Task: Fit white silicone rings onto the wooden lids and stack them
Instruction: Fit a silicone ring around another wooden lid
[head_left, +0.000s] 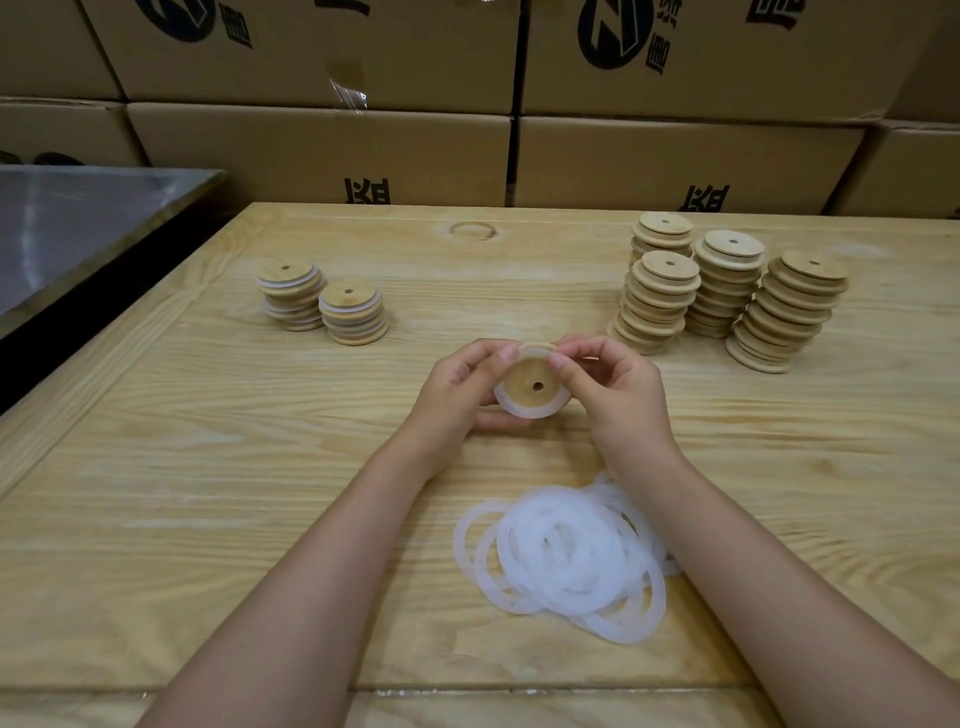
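Cartons (322, 156) fill the far edge of my view, stacked brown boxes with black print cut off by the top of the frame, so I cannot read it. Below them spreads the pale wooden desk (156, 493), its near edge running out of view under my forearms. At the far left a grey metal surface (78, 218) sits beside the desk, partly cropped. On the far right of the desk stand four tall, leaning stacks of bare wooden lids (727, 291), touching each other; the rear ones are half hidden behind the front ones. On the far left stand two shorter stacks of ringed lids (324, 304), just beside one another, white bands showing between the layers. Near me, between my forearms, lies a loose heap of white silicone rings (566, 556), overlapping so much that I cannot count them; my right wrist covers its far edge. My left hand (457, 389) and right hand (618, 389) hold one wooden lid (532, 382) above the middle of the desk, tilted toward me, its centre hole visible. Both grips are closed on it, fingertips pinching a white ring (524, 410) along the lid's upper rim. My fingers hide the top of the ring, so whether it is seated there I cannot tell.
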